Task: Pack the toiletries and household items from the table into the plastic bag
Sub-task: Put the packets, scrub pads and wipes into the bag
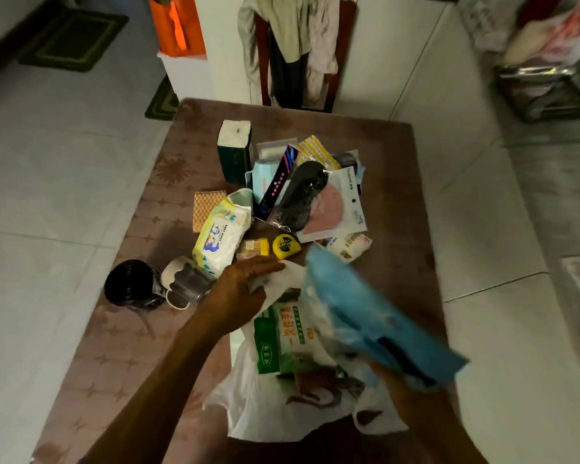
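Observation:
A white plastic bag [265, 413] lies open at the near side of the table. My left hand [240, 289] grips its far rim and holds the mouth up. My right hand [402, 393] grips a blurred blue packet [365, 309] over the bag's mouth. Inside the bag shows a green and white packet [282, 336]. Beyond the bag lie baby wipes [220, 239], a yellow tape measure [284, 246], a small yellow-capped box [253, 248], a white packet [347, 246] and a heap of packaged items [308, 192].
A black roll [131, 284] and a cup [185, 279] lie at the table's left. A tissue box [234, 152] stands at the back, a waffle-patterned pad [205, 209] beside the wipes. A chair with clothes [298, 51] stands behind the brown table [114, 346].

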